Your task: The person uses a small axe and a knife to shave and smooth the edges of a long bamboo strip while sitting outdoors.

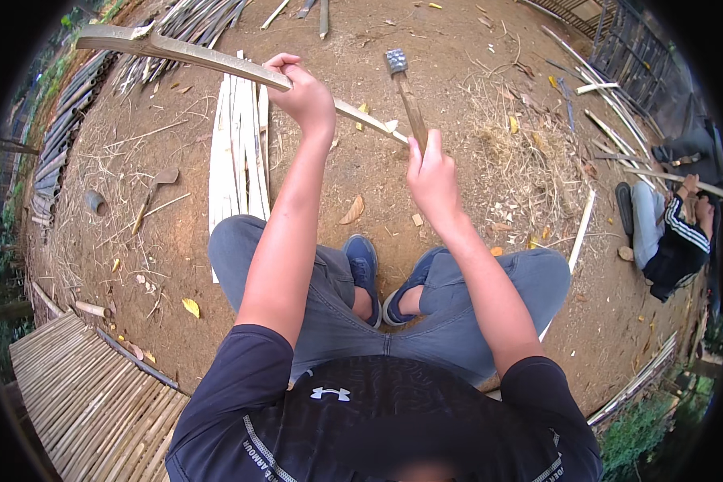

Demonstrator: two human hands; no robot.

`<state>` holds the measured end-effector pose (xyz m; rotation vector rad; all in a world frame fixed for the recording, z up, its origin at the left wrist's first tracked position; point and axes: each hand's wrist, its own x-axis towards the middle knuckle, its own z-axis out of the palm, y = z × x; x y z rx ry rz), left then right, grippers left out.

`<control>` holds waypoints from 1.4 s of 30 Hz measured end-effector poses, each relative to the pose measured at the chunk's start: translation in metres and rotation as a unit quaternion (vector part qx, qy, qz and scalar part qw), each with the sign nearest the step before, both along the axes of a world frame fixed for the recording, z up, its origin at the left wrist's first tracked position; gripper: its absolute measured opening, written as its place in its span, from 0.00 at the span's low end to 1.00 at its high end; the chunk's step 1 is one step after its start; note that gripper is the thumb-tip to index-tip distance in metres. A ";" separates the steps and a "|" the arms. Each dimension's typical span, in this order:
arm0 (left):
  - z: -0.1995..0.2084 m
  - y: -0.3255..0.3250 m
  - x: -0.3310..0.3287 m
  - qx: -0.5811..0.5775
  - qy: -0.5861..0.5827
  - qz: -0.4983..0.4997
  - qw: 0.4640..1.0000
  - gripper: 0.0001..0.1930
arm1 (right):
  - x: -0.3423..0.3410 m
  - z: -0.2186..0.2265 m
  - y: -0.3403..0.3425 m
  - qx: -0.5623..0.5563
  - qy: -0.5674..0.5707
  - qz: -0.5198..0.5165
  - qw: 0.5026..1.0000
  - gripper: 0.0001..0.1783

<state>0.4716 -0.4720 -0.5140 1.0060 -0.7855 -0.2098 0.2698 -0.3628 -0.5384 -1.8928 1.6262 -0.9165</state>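
Taking our blue shoes [361, 265] as the clock's centre, our right hand [434, 177] is at one o'clock, clamped on the wooden handle of a short-handled tool [414, 108] whose grey head points toward twelve. Our left hand [309, 100], past eleven, is wrapped around a long split strip [209, 60]. That strip slants from the rough, notched end toward ten-thirty down to a thin end beside our right hand; we cannot tell whether the two touch. Between ten and eleven, beyond our left knee, lies a stack of pale slats [237, 153]. Farther out, a slatted platform [80, 394] sits at eight, a spade-like tool [165, 176] lies near ten, and a co-worker [675, 257] with white-striped sleeves bends near three. Dark poles [56, 145] are piled farther off at ten.
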 end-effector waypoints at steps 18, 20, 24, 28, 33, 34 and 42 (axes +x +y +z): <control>0.035 0.030 -0.030 0.006 0.097 -0.102 0.990 0.06 | -0.059 -0.040 -0.021 0.087 -0.155 -0.120 0.977 0.17; 0.049 0.034 -0.023 -0.009 0.077 -0.092 0.993 0.06 | -0.063 -0.044 -0.028 0.064 -0.156 -0.102 0.980 0.14; 0.067 0.043 -0.009 -0.028 0.032 -0.105 0.994 0.04 | -0.062 -0.024 -0.017 0.201 -0.235 -0.104 0.945 0.13; 0.073 0.047 0.003 0.008 -0.017 -0.179 0.984 0.04 | -0.068 -0.020 -0.023 0.245 -0.270 -0.107 0.925 0.15; 0.083 0.033 0.021 0.030 -0.115 -0.196 0.973 0.20 | -0.080 -0.026 -0.029 0.318 -0.351 -0.107 0.874 0.13; 0.088 0.029 0.021 0.025 -0.119 -0.197 0.973 0.20 | -0.084 -0.026 -0.031 0.327 -0.369 -0.116 0.862 0.12; 0.110 0.027 0.048 -0.052 0.016 -0.190 0.980 0.19 | -0.120 -0.033 -0.045 0.286 -0.382 -0.153 0.865 0.12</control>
